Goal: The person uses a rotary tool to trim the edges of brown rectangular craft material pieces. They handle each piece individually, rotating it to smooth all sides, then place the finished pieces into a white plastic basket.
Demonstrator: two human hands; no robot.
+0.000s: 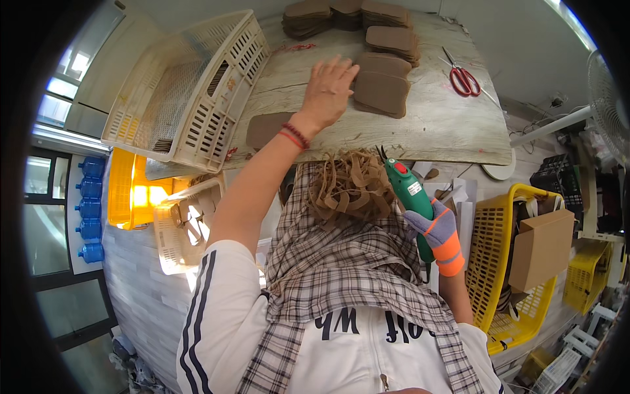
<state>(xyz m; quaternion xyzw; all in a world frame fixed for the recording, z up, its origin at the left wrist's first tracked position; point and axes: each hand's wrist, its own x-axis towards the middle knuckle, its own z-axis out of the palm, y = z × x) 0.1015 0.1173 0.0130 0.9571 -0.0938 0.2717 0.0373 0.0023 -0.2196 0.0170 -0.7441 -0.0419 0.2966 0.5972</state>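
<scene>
My bare left hand reaches over the table with its fingers stretched out, holding nothing visible. Its fingertips are beside a stack of brown rounded fabric pieces; whether they touch cannot be told. A single brown piece lies at the table's near left edge, partly behind my forearm. In a grey and orange glove, my right hand is wrapped round green electric scissors with a red switch. The dark blades point toward the table edge. A tangle of brown offcut strips rests on my plaid apron, left of the tool.
More brown stacks stand at the table's far side. Red-handled scissors lie at the right of the table. A white crate is tilted at the left. Beside me on the right is a yellow basket holding a cardboard box.
</scene>
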